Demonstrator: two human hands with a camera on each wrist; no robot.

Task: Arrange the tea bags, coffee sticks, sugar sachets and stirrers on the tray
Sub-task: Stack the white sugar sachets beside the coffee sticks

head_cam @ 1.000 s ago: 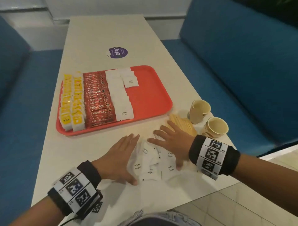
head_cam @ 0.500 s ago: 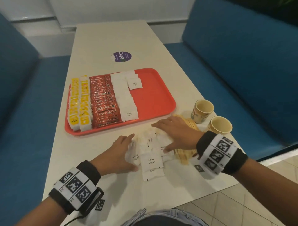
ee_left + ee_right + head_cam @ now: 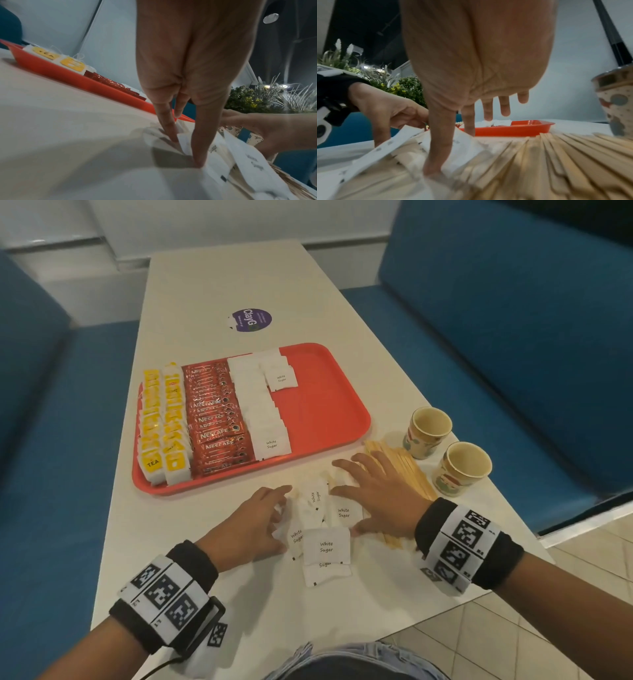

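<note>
A red tray point(image 3: 329, 392) holds rows of yellow tea bags point(image 3: 161, 422), red coffee sticks point(image 3: 215, 419) and white sugar sachets point(image 3: 260, 412). Several loose sugar sachets point(image 3: 325, 546) lie bunched on the table in front of the tray. My left hand point(image 3: 274, 515) presses against the pile's left side with straight fingers point(image 3: 168, 129). My right hand point(image 3: 363, 505) lies spread on the pile's right side, its thumb point(image 3: 436, 155) pressing a sachet. Its wrist is over the wooden stirrers point(image 3: 400, 470), which lie fanned out on the table point(image 3: 556, 155).
Two paper cups point(image 3: 428, 429) point(image 3: 462, 467) stand right of the stirrers near the table edge. A purple sticker point(image 3: 251, 319) lies beyond the tray. Blue benches flank the table on both sides. The tray's right half is bare.
Both hands have pushed the loose sachets together from a spread layer into a tighter, overlapping pile between them. The right hand has shifted a little toward the tray.
</note>
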